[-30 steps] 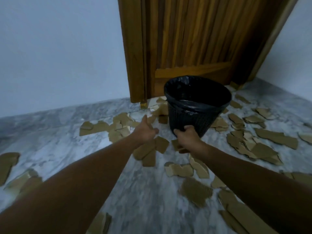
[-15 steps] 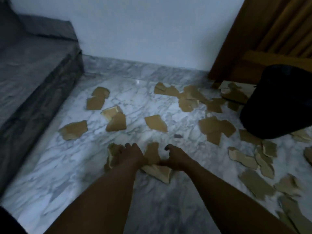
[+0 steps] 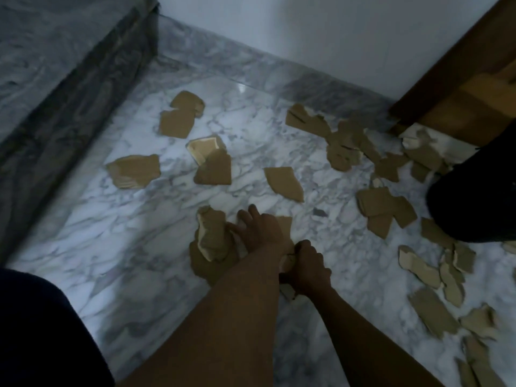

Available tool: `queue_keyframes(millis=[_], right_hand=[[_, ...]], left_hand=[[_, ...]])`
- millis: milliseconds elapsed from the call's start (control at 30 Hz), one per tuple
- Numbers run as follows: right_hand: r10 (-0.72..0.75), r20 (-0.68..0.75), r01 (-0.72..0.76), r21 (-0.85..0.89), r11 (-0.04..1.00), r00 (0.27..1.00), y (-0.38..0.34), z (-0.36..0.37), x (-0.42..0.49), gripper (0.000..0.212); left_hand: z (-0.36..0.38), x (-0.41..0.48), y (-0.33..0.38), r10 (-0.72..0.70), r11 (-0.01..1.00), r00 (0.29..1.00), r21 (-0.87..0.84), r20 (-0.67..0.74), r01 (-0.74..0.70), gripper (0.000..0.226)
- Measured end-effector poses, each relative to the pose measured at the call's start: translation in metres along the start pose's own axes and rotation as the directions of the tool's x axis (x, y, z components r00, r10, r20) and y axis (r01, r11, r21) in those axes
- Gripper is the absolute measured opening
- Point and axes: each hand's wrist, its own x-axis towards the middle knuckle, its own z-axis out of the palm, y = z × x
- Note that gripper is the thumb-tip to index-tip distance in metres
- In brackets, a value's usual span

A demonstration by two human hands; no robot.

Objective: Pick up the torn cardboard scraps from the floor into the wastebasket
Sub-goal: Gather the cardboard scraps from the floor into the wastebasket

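Drawn back since the earlier frame: right hand (image 3: pixel 307 270), curled round a pale torn cardboard scrap (image 3: pixel 287 264). Left hand (image 3: pixel 259 233), fingers spread, pressed on brown torn cardboard scraps (image 3: pixel 213 238), mid white marble floor (image 3: pixel 139 247). Black round wastebasket (image 3: pixel 474 202) stood at the floor's right edge.

Matt brown cardboard scraps (image 3: pixel 284 183) with rough torn edges on glossy veined marble floor (image 3: pixel 145 263).

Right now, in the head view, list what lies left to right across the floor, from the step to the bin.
stone step → lone scrap → left hand → right hand gripping a held scrap → wastebasket
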Motion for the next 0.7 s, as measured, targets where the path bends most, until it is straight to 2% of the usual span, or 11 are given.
queue_keyframes(millis=[67,167,300,400,467,533,600,700], right_hand=[[0.018,0.013,-0.018,-0.033,0.999,1.000,-0.002,-0.001,0.001,0.080],[-0.043,0.029,0.046,-0.115,0.992,0.999,-0.011,-0.006,0.004,0.065],[-0.103,0.079,0.115,-0.159,0.981,0.992,-0.004,-0.006,0.010,0.082],[-0.123,0.109,0.141,-0.182,0.973,0.986,0.003,-0.006,0.011,0.092],[-0.131,0.190,0.167,-0.189,0.968,0.973,0.000,-0.015,0.015,0.092],[-0.150,0.265,0.196,-0.155,0.968,0.952,-0.011,-0.029,0.027,0.078],[-0.138,0.285,0.160,-0.057,0.985,0.949,-0.026,-0.044,0.040,0.073],[-0.160,0.281,0.110,0.187,0.976,0.946,-0.053,-0.051,0.056,0.077]], left_hand=[[0.000,0.003,0.008,-0.049,0.999,0.998,-0.012,0.030,0.050,0.028],[-0.005,0.006,0.023,-0.121,0.990,0.989,-0.067,0.088,0.127,0.031],[0.006,0.005,0.024,-0.081,0.995,0.996,-0.061,0.037,0.084,0.024],[-0.005,0.011,0.012,-0.114,0.936,0.983,-0.317,0.147,0.155,0.040],[-0.024,0.005,0.005,-0.032,0.902,0.988,-0.422,0.152,0.094,0.054],[-0.046,0.002,-0.005,0.018,0.880,0.995,-0.473,0.095,0.029,0.043],[-0.070,0.002,-0.023,-0.022,0.847,0.994,-0.525,0.111,0.078,0.038],[-0.087,-0.011,-0.050,-0.133,0.812,0.985,-0.558,0.107,0.170,0.040]])
